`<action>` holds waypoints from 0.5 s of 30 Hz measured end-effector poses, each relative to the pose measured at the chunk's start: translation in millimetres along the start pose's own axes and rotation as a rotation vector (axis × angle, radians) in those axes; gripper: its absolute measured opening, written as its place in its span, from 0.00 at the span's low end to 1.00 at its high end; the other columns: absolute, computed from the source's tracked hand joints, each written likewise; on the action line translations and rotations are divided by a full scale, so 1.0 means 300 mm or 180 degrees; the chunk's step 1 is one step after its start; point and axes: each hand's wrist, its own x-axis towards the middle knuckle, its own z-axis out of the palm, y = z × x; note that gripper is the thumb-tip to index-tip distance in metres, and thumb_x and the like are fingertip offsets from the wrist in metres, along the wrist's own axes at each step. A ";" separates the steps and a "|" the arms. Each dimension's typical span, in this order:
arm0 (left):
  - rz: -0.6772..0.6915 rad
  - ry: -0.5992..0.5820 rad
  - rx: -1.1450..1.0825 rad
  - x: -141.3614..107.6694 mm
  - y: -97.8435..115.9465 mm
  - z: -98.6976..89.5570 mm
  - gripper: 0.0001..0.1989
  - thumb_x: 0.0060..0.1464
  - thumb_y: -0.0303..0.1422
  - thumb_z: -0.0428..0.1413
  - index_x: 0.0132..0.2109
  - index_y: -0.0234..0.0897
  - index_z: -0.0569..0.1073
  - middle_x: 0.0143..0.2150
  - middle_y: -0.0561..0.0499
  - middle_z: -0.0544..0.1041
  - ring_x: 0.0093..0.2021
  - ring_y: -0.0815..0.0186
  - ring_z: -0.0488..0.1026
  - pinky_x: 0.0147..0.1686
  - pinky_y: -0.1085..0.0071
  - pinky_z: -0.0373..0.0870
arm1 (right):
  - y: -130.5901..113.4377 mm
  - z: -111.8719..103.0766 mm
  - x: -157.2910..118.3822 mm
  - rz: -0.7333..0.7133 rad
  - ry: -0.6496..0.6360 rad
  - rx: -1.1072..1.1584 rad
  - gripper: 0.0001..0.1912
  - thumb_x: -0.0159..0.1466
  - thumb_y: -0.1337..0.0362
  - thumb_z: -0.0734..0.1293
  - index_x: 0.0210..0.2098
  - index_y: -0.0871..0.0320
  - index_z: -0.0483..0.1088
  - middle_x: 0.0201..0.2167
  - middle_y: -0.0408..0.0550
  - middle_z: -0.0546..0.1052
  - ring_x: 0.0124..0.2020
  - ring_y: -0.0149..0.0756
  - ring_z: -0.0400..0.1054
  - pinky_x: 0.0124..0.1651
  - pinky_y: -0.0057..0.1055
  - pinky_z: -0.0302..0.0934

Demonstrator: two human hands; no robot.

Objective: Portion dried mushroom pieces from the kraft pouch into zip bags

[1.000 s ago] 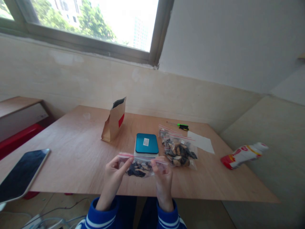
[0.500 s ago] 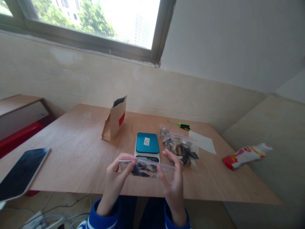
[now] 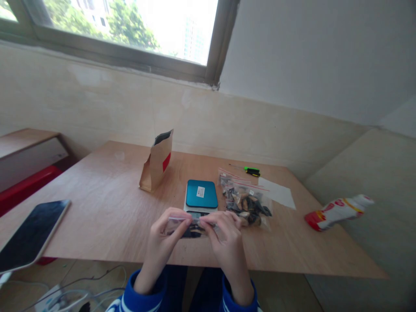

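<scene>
A clear zip-lock bag (image 3: 194,233) with dark and tan pieces inside is held up above the table's near edge. My left hand (image 3: 167,232) pinches its top edge on the left between thumb and fingers. My right hand (image 3: 224,232) pinches the same edge close to the middle, thumb and forefinger pressed together, covering the bag's right part. Just beyond the bag sits a digital scale (image 3: 202,193) with a blue platform and a small white label; my hands partly hide its display. Beyond my right hand lie filled zip-lock bags (image 3: 248,203) of similar dark and tan pieces.
A brown paper bag (image 3: 157,162) stands at the back left. A phone or tablet (image 3: 30,234) lies at the left edge. A green-and-black screwdriver (image 3: 252,171) and white paper (image 3: 277,193) lie back right. A red-and-white bottle (image 3: 338,212) is at the right edge.
My right hand has moved left along the bag's top edge towards my left hand, and its fingers have closed in a pinch. My left hand keeps its hold.
</scene>
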 end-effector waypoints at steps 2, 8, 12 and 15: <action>-0.0095 -0.0109 -0.0015 0.001 0.004 -0.002 0.02 0.53 0.32 0.60 0.34 0.40 0.77 0.33 0.52 0.77 0.35 0.68 0.76 0.35 0.75 0.73 | 0.004 -0.005 -0.002 -0.0013 0.0005 0.0041 0.05 0.63 0.67 0.67 0.30 0.53 0.72 0.29 0.41 0.79 0.35 0.36 0.72 0.49 0.39 0.52; -0.0074 -0.0618 -0.0056 0.004 0.000 -0.002 0.05 0.55 0.33 0.59 0.37 0.39 0.78 0.36 0.51 0.78 0.38 0.67 0.76 0.36 0.74 0.73 | 0.017 -0.013 -0.020 0.0003 0.0201 0.0095 0.09 0.62 0.74 0.66 0.30 0.54 0.72 0.29 0.39 0.79 0.37 0.37 0.71 0.49 0.38 0.52; 0.0038 -0.0691 0.0057 0.003 -0.008 0.003 0.04 0.56 0.32 0.58 0.36 0.39 0.78 0.35 0.51 0.78 0.37 0.67 0.76 0.37 0.74 0.71 | 0.024 -0.009 -0.028 -0.0033 0.0248 0.0058 0.11 0.61 0.76 0.66 0.29 0.53 0.71 0.26 0.38 0.78 0.38 0.37 0.69 0.48 0.37 0.51; -0.0015 -0.0685 0.0092 0.003 -0.010 0.010 0.05 0.56 0.33 0.57 0.36 0.38 0.77 0.34 0.50 0.78 0.36 0.67 0.76 0.36 0.73 0.71 | 0.024 -0.006 -0.029 0.0004 0.0191 -0.0003 0.09 0.62 0.74 0.66 0.30 0.54 0.70 0.28 0.39 0.78 0.37 0.37 0.69 0.48 0.37 0.50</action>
